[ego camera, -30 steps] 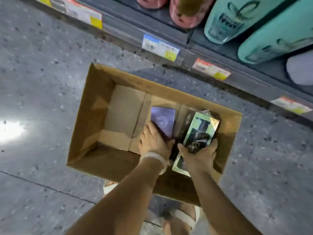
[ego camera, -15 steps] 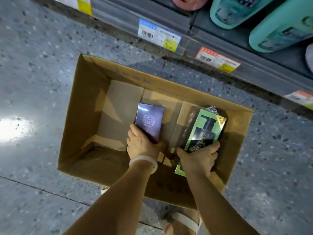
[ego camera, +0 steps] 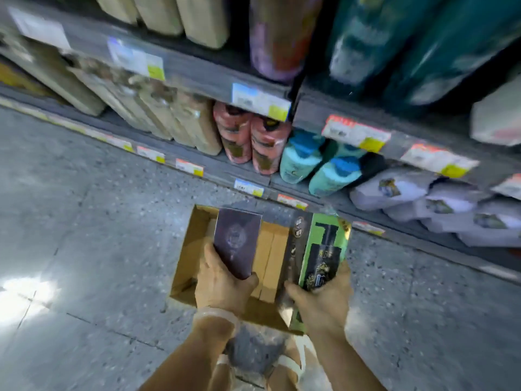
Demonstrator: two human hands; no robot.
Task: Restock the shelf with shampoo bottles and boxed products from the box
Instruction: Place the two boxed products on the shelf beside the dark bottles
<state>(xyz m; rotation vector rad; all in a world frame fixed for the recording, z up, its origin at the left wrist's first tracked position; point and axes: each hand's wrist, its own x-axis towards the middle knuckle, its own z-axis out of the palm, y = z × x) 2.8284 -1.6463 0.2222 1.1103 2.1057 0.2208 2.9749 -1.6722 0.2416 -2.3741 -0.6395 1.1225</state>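
My left hand (ego camera: 222, 286) grips the dark purple box (ego camera: 236, 244) by its bottom end and my right hand (ego camera: 324, 300) clamps the green box (ego camera: 324, 249) above the carton (ego camera: 183, 266), so either tall box could tip from such low holds.

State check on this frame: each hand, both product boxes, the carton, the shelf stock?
left hand: grips purple box
right hand: grips green box
purple box: held above carton
green box: held above carton
cardboard carton: open, on floor
pink bottles: standing on bottom shelf
teal bottles: standing on bottom shelf
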